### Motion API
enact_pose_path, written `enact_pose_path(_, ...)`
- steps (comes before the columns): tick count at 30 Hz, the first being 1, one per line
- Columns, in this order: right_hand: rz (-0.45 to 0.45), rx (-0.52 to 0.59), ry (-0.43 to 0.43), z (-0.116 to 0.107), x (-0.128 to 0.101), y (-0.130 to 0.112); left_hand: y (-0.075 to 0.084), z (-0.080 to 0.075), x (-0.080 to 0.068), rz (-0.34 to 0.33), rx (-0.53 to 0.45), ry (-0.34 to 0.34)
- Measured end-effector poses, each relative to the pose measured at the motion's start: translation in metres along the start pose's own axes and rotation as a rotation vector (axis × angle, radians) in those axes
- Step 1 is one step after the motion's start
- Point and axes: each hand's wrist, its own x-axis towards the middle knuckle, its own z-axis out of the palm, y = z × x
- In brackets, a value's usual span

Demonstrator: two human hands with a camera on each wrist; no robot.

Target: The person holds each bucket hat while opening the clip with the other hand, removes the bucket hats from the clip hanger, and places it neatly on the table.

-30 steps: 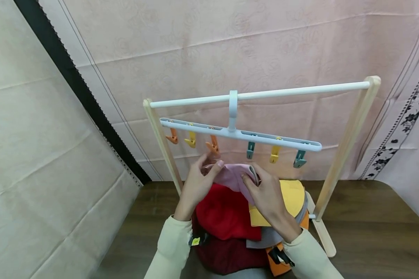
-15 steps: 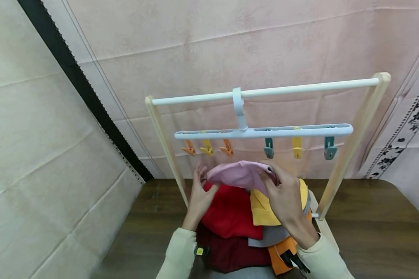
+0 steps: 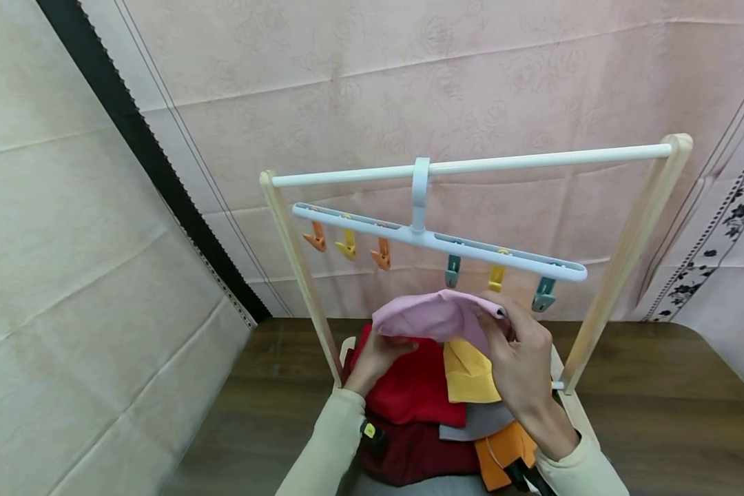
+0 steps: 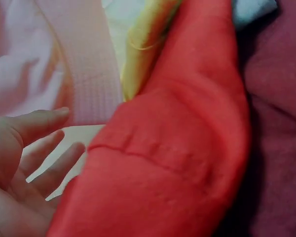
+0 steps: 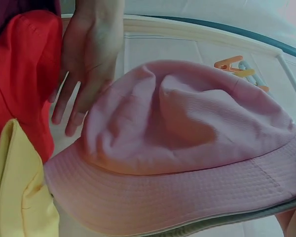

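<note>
A pink bucket hat point(image 3: 437, 313) with a stitched brim is held up below the hanger. My right hand point(image 3: 523, 358) pinches its brim at the right end, thumb on the near side. My left hand point(image 3: 381, 355) is under the hat's left end. Straight, spread fingers of the left hand point(image 4: 19, 158) show in the left wrist view, gripping nothing. In the right wrist view, dents mark the crown of the pink bucket hat point(image 5: 138, 133), and the left hand's fingertips are close beside it; contact cannot be told.
A pale blue hanger point(image 3: 434, 240) with orange, yellow and teal clips hangs tilted from the rack's white rod point(image 3: 533, 160). Below lies a pile with a red cloth item point(image 3: 409, 386), a yellow one point(image 3: 471, 372), and maroon, grey and orange ones. Wooden posts point(image 3: 626, 262) flank it.
The left hand has let go of the hat's left side and dropped beneath it. The right hand has moved right with the hat. The hanger has swung level and back to a tilt.
</note>
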Motion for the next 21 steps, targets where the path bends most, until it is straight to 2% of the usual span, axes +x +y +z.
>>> enact_pose_path(4, -0.003, 0.013, 0.009, -0.002, -0.003, 0.0, -0.003, 0.004, 0.0, -0.02, 0.045, -0.044)
enact_pose_path(11, -0.013, 0.031, 0.01, -0.003, -0.006, -0.002, -0.001, 0.01, 0.007, 0.008, 0.263, -0.04)
enact_pose_path(14, -0.027, 0.044, 0.024, -0.005, -0.008, -0.001, -0.001, 0.012, 0.01, 0.052, 0.334, -0.003)
enact_pose_path(16, -0.026, 0.055, 0.041, -0.007, -0.009, 0.0, -0.001, 0.012, 0.012, 0.112, 0.368, 0.031)
enact_pose_path(21, -0.014, 0.117, 0.065, -0.02, -0.013, 0.005, 0.0, 0.006, 0.01, 0.251, 0.381, 0.067)
